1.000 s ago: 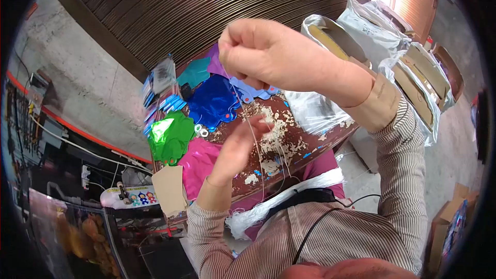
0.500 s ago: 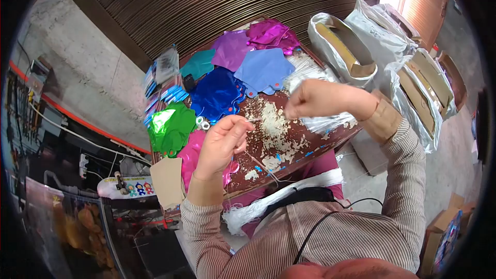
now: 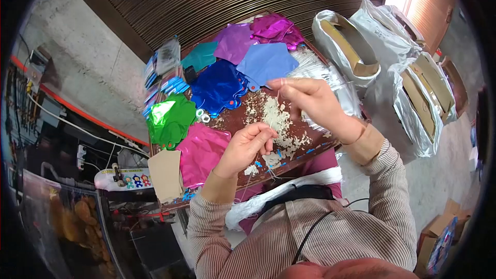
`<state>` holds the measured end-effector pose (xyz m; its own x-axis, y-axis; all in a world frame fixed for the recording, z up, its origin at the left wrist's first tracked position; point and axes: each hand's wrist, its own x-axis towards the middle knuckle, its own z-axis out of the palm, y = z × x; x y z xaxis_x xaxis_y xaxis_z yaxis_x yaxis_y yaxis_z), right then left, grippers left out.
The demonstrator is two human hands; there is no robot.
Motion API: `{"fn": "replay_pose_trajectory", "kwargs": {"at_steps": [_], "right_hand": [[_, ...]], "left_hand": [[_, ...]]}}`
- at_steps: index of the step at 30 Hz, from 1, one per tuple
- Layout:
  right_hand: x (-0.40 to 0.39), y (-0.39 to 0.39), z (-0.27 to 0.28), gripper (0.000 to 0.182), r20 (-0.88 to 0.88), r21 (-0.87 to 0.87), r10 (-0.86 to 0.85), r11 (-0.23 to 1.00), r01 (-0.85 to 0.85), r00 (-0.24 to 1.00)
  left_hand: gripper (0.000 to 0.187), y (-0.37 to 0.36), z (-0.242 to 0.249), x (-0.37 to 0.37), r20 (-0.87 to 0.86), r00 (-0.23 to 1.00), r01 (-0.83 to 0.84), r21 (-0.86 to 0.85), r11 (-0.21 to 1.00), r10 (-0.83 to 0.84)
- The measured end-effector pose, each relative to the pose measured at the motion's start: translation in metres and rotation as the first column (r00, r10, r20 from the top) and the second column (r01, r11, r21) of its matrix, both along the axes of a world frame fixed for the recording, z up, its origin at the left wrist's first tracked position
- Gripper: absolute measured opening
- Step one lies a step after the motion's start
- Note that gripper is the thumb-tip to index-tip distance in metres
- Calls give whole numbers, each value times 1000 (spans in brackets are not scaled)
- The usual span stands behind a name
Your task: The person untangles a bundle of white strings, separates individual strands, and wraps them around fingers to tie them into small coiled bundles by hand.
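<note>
Thumb and fingers of my left hand [image 3: 251, 146] are pinched on a thin white thread [image 3: 271, 120], low over the worn patch of the dark red table [image 3: 289, 161]. My right hand [image 3: 308, 99] is higher and to the right, its thumb and forefinger closed on the upper part of the thread. Behind it lies a light blue foil sheet [image 3: 266, 64]. To the left of my hands are a dark blue foil pile [image 3: 216, 89], a pink foil pile [image 3: 202, 150] and a green foil pile [image 3: 170, 121]. White rings [image 3: 203, 115] sit between them.
Purple foil [image 3: 233, 44], magenta foil [image 3: 278, 31] and teal foil [image 3: 199, 57] lie at the back. Clear plastic packets [image 3: 345, 93] are on the right of the table. White bags with cardboard [image 3: 347, 54] stand beyond. A bundle of white thread [image 3: 284, 196] lies across my lap.
My left hand has moved right and slightly down, uncovering more of the pink foil. My right hand has moved left, and its thumb and forefinger now reach forward with the thread.
</note>
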<state>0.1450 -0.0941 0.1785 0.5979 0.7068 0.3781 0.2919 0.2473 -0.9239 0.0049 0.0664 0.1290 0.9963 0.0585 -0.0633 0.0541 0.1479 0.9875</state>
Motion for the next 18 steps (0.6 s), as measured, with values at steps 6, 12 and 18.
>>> {"fn": "replay_pose_trajectory", "kwargs": {"at_steps": [6,12,18], "right_hand": [[16,-11,-34,16,657,-514,372,858,29,655],[-2,-16,-25,19,-579,-30,561,711,-702,592],[7,1,-59,21,514,-327,205,945,-30,833]], "left_hand": [[17,16,7,-11,20,999,-42,58,997,41],[15,2,-22,-9,4,1000,31,-70,997,-31],[14,9,-46,-13,-56,998,-41,-228,973,29]]}}
